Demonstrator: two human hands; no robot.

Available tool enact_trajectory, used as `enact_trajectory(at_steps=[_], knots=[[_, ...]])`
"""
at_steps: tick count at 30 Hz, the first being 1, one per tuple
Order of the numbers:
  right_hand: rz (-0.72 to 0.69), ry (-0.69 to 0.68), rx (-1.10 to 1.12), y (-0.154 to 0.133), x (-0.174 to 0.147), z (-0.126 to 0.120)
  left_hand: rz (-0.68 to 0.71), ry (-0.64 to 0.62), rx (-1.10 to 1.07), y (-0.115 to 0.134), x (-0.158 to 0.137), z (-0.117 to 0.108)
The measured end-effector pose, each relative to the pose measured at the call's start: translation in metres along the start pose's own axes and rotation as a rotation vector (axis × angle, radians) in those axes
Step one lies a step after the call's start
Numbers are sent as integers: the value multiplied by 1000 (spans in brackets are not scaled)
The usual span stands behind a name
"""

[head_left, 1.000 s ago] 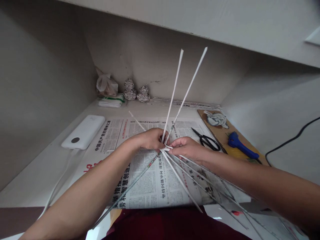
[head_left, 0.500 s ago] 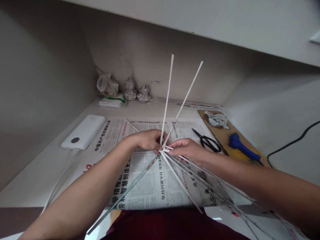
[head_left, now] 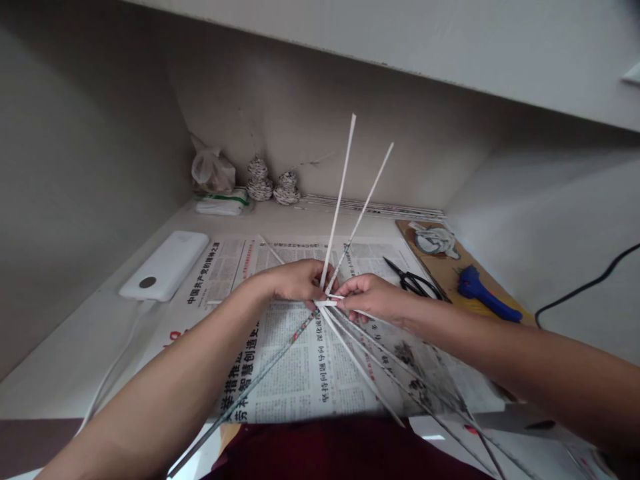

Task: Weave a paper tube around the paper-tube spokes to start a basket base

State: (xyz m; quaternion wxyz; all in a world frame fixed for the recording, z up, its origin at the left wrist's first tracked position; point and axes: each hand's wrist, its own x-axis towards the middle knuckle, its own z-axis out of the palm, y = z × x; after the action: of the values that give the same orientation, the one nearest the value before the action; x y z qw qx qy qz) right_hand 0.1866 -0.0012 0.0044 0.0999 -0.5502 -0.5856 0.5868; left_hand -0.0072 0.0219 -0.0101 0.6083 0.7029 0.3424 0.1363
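Several thin rolled paper strips cross at a small knot in front of me and fan outward. Two of them stand up and away from me; the others run down toward my lap and to the right. My left hand pinches the crossing from the left, its fingertips partly hidden behind the strips. My right hand is closed on a strip just right of the crossing, thumb and forefinger together. A printed newspaper sheet lies under both hands.
Black scissors and a blue glue gun lie to the right, by a board with a crumpled cloth. A white power bank with a cable sits left. Woven gourd shapes, a plastic bag and paper rods are at the back.
The two upright strips have shifted, their tips now closer together. My right hand has moved slightly left, and the strips under it have swung lower. My left hand stays at the crossing.
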Motion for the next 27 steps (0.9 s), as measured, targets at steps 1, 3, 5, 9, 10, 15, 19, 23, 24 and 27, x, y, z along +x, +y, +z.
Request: enact_trajectory(at_steps=[1,3,5,9,10,15,19,23,24,27], knots=[[-13,-6,-26,0,1,0,9,-6,6,0,0,0],[-22,-6,-66,0,1,-1,18,-21,11,0,-1,-1],[-18,4,-86,0,0,-1,19,-28,7,-1,-1,-1],[-24,15,-90,3,1,-2,19,-24,-4,1,-3,-2],[-28,17,-94,4,1,-3,14,-24,0,2,-3,-2],[-35,40,-85,9,4,-2,32,-32,19,3,-5,-4],[-37,54,-73,9,4,-1,91,-35,106,0,-4,-6],[-42,42,-46,8,4,0,58,-14,118,-3,-2,-6],[-41,42,-38,8,4,0,51,-9,116,-3,-1,-5],[-35,44,-16,7,4,1,31,-12,57,-4,0,-3]])
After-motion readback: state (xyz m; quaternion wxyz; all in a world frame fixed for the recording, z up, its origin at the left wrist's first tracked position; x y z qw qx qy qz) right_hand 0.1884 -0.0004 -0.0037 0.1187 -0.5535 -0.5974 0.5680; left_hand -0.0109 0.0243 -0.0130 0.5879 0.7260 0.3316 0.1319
